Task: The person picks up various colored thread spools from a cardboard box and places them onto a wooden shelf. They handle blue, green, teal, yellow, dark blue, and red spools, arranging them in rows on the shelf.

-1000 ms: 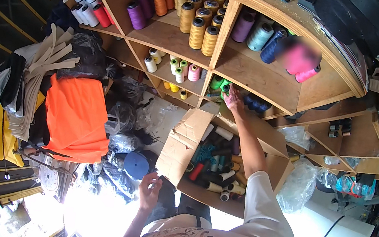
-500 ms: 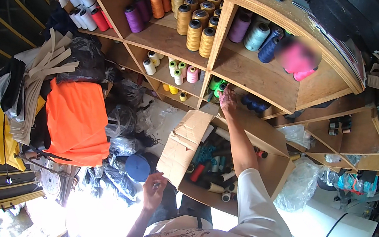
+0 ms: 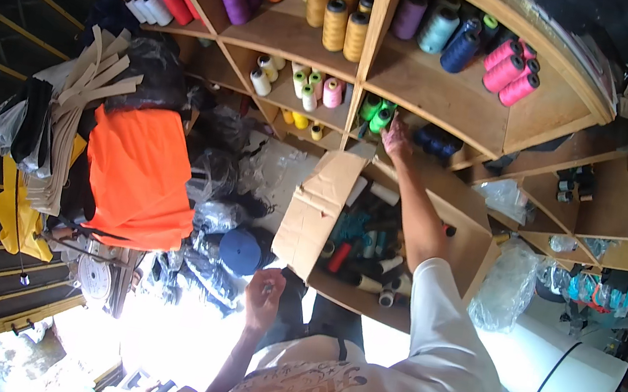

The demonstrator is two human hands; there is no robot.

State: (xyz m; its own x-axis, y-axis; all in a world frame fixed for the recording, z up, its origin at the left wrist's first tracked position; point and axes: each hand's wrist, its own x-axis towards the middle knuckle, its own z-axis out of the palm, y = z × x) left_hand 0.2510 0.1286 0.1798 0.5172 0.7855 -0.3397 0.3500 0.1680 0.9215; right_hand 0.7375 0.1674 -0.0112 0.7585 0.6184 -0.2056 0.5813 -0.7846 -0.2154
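Observation:
My right arm reaches over an open cardboard box to a lower shelf compartment. There my right hand (image 3: 397, 140), fingers stretched out, is just right of several green thread spools (image 3: 381, 118); whether a fingertip touches the nearest one is hard to tell. My left hand (image 3: 263, 299) hangs low by the box's near left corner, its fingers curled. Something small and dark shows between them, too unclear to name. The cardboard box (image 3: 314, 216), flap folded out to the left, holds several loose spools, among them a red spool (image 3: 339, 256), and a teal tangle of yarn (image 3: 353, 224).
Wooden shelves (image 3: 296, 46) hold gold spools (image 3: 335, 25), pink spools (image 3: 503, 74) and dark blue spools (image 3: 437, 141). Orange fabric (image 3: 140, 174) hangs at left, near a blue round roll (image 3: 240, 252). A white foam roll (image 3: 570, 384) and clear plastic bag (image 3: 507, 286) lie at right.
My right hand has shifted from the top of a green spool to its right side. The whole view has tilted slightly, so shelves sit higher. My left hand stays curled near the box.

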